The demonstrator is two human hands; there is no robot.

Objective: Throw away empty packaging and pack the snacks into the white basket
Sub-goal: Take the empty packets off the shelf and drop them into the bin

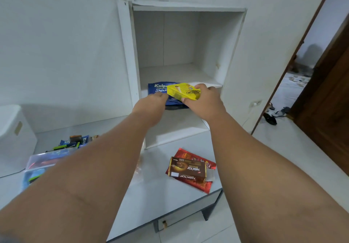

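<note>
A: Right hand [203, 102]?
B: Gripping yellow box [182, 91], thumb on top edge, fingers curled under near side. Box tilted, just above front edge of shelf [188, 72].
A: Left hand [151, 106]?
B: Touching near left corner of blue bag [158, 89]. Fingers bent downward, tips hidden; cannot tell whether pinching or just pressing.
A: Bag where?
B: Flat on shelf, at front edge, hanging over slightly. Right part covered by yellow box.
A: Shelf?
B: Inside open white cabinet [125, 53], standing at back edge of worktop [156, 195].
A: Arms?
B: Both stretched forward over worktop, hands side by side, close but apart.
A: On worktop?
B: Brown box [187, 170] lying on red wrapper [194, 185], near right edge. Clear tub [43, 159] with packets toward left edge, partly behind left forearm. Loose snacks [75, 141] just behind tub, toward back edge.
A: White basket [13, 129]?
B: Far left edge of worktop, well apart from both hands and shelf. Inside not visible.
</note>
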